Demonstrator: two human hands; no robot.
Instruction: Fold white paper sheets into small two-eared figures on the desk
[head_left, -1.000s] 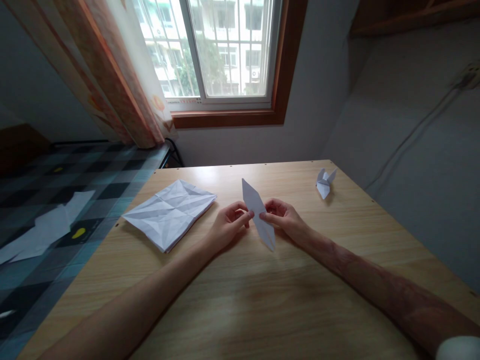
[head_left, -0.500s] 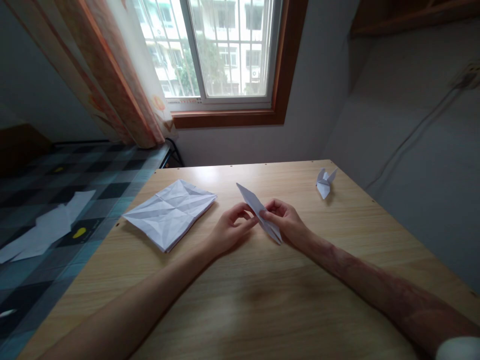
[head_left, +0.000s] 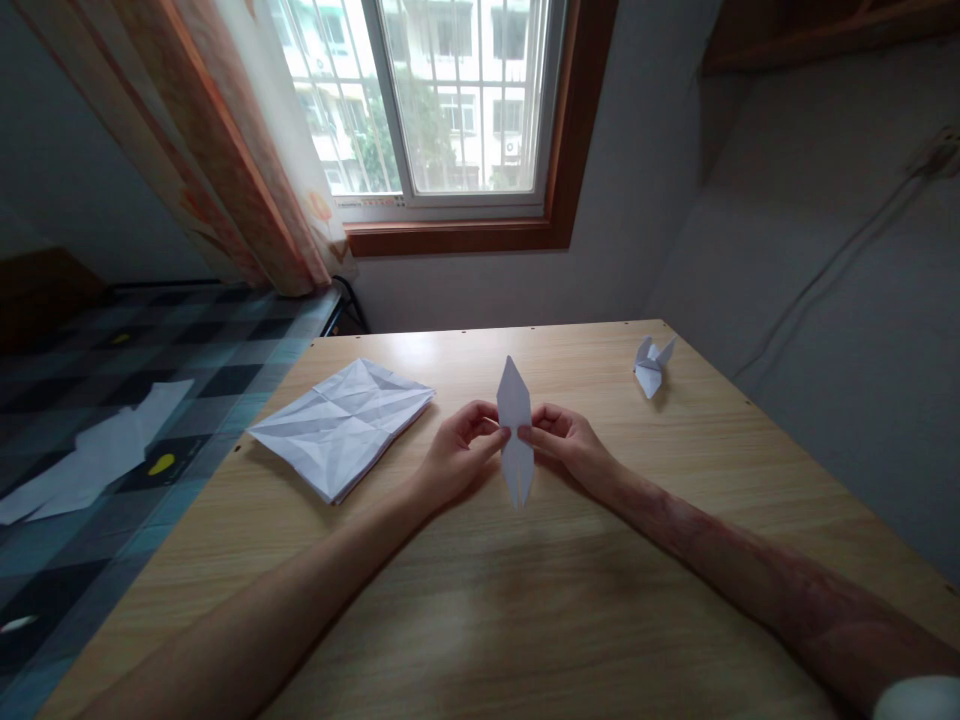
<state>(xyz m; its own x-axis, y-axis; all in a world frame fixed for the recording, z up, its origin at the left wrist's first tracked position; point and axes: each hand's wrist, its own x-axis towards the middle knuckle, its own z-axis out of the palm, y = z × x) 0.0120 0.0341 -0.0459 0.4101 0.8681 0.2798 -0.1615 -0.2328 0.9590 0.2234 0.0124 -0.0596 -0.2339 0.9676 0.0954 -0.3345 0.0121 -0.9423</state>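
A narrow piece of folded white paper (head_left: 514,395) is upright between my hands above the table. It has a pointed top, and its lower end is split into two points. My left hand (head_left: 466,445) pinches its left edge, thumb on the near face. On the opposite edge my right hand (head_left: 564,437) grips it the same way; the other fingertips are partly hidden behind the paper. Left of my hands lies a stack of creased white paper sheets (head_left: 343,425). A small folded paper figure (head_left: 652,367) with raised flaps stands at the far right.
The wooden table (head_left: 480,620) ends at a far edge below the window (head_left: 457,100). To the left is a bed with a checked cover (head_left: 247,335), where cut white paper pieces (head_left: 112,445) lie. A cable (head_left: 832,260) runs down the right wall.
The folded paper has turned from a slant to nearly upright, its broad face now towards me. My left hand has taken hold of its left edge, and my right hand keeps its grip.
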